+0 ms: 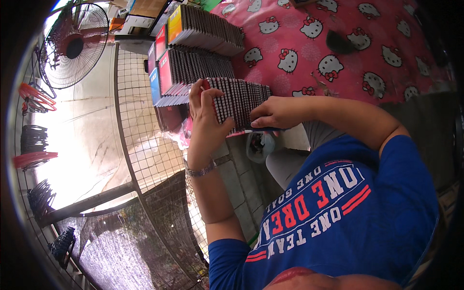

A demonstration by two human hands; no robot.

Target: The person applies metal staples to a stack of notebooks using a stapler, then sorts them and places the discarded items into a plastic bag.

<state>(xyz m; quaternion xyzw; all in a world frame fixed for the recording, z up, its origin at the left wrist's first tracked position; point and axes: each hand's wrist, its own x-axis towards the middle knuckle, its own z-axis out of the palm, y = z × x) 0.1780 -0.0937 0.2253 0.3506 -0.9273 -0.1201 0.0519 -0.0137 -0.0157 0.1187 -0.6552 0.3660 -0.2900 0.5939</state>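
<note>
A row of spiral-bound notebooks (237, 102) stands packed at the table's near edge, dark bindings facing up and a red cover at its left end. My left hand (207, 116) grips that left end, fingers over the red cover and thumb across the bindings. Toward the row's right end, my right hand (276, 114) is closed with its fingers curled against the notebooks. Its fingertips are partly hidden. Behind this row are more stacks of spiral notebooks: one with a pinkish-red cover (166, 72) and one with a yellow cover (176, 28).
A pink cartoon-cat cloth (299, 53) covers the table, with a dark rounded object (340, 42) on it. A clear plastic bag (260, 146) hangs below the edge. At left are a wire grid (140, 116), a fan (75, 46) and several hangers (35, 159).
</note>
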